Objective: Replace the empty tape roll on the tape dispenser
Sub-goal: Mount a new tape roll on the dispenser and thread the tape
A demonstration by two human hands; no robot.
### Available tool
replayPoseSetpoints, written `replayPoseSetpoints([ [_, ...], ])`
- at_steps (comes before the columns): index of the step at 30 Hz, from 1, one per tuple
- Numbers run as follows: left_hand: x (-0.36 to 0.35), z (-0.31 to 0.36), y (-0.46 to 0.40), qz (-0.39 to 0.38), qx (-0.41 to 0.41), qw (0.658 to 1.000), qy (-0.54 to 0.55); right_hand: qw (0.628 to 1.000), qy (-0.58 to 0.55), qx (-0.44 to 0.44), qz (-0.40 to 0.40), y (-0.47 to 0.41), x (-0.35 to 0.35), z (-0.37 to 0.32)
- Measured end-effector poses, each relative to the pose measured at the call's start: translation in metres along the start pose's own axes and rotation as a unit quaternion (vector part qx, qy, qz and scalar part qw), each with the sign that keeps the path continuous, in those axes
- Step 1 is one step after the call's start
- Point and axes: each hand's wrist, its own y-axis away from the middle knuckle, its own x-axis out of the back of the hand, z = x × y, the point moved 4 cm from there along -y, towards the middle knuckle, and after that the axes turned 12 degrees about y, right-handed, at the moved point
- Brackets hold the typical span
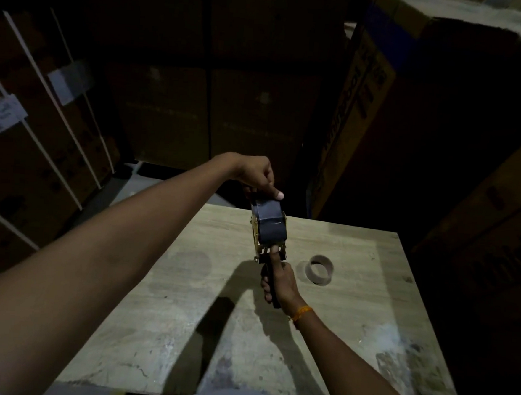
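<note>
The tape dispenser (259,252) is held above the wooden table (184,300), its handle pointing toward me. A full dark grey tape roll (271,226) sits on it. My right hand (278,278) grips the black handle, with the index finger stretched up to the frame just under the roll. My left hand (259,177) reaches over from the left and pinches the far top of the roll and dispenser. An empty brown cardboard core (320,269) lies on the table to the right of the dispenser.
Stacked cardboard boxes (368,97) surround the table at the back and right. Strapped cartons with white labels (3,113) stand at the left. The room is dim. The table's near edge lies close to my body.
</note>
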Motion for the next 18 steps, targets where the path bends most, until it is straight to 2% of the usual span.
replayPoseSetpoints([
  [10, -0.004, -0.016, 0.000, 0.041, -0.001, 0.999, 0.024, 0.995, 0.070, 0.033, -0.056, 0.009, -0.001, -0.013],
  [15, -0.006, -0.043, -0.006, 0.061, 0.022, 0.997, 0.042, 0.994, 0.107, 0.028, -0.015, 0.000, 0.001, -0.005],
  [18, -0.008, -0.068, -0.014, 0.137, 0.047, 0.986, 0.077, 0.992, 0.125, 0.017, 0.020, -0.007, 0.002, 0.002],
])
